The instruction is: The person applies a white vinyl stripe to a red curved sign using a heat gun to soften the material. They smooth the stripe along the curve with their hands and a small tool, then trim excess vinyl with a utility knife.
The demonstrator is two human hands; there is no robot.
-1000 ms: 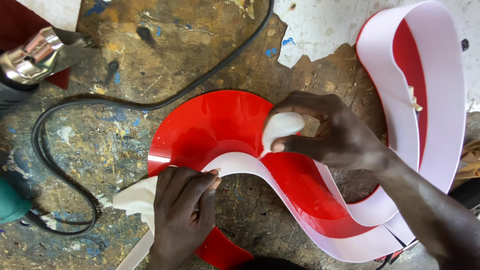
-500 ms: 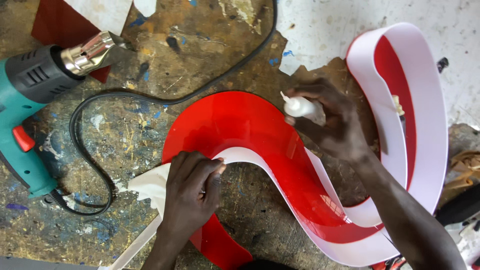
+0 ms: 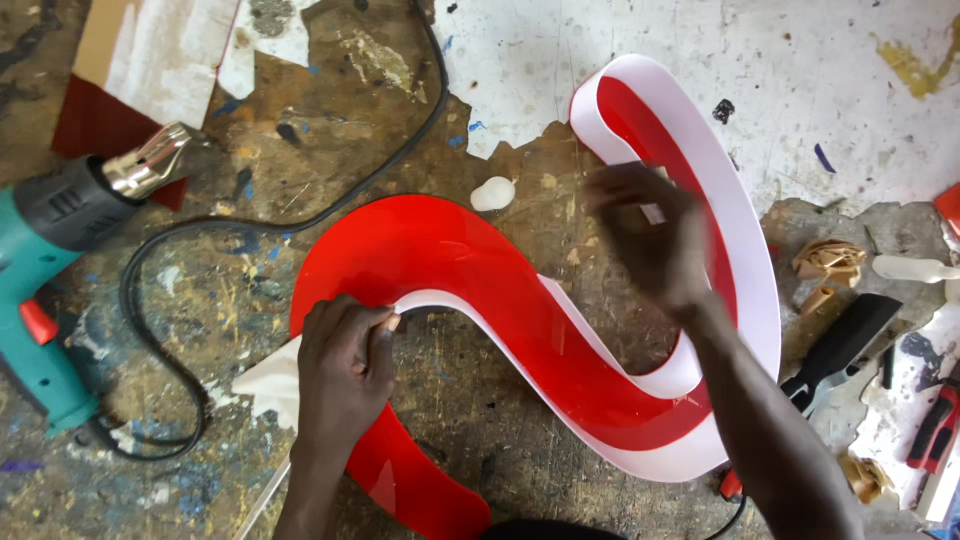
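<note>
Overhead view of a paint-stained bench [image 3: 500,440] bearing an S-shaped red acrylic panel [image 3: 450,260] with a white edging strip [image 3: 745,270] standing on edge along its contour. The panel lies flat at centre; the strip follows its inner bend near the left hand and loops high around the upper right lobe.

The left hand [image 3: 345,375] is closed narrowly, its fingertips pinching and pressing the white strip against the panel's edge at the inner curve. The right hand [image 3: 650,245] hovers over the upper right lobe, blurred by motion; its fingers appear loosely spread and it seems to hold nothing, though whether it touches the strip cannot be told. A small white squeeze bottle [image 3: 493,193] lies on the bench just above the panel, apart from both hands.

Judged from this arrangement, the step in hand is the seating of the strip to the panel's edge, one hand fixing a point while the other moves to the next stretch. The next move would call for steady pressure at the pinched joint and careful alignment of the strip along the curve, so that it neither springs away nor tilts.

A teal heat gun [image 3: 60,260] with its black cord [image 3: 165,400] rests at the left; a black scraper [image 3: 840,345] and crumpled tape scraps [image 3: 828,262] lie at the right.
</note>
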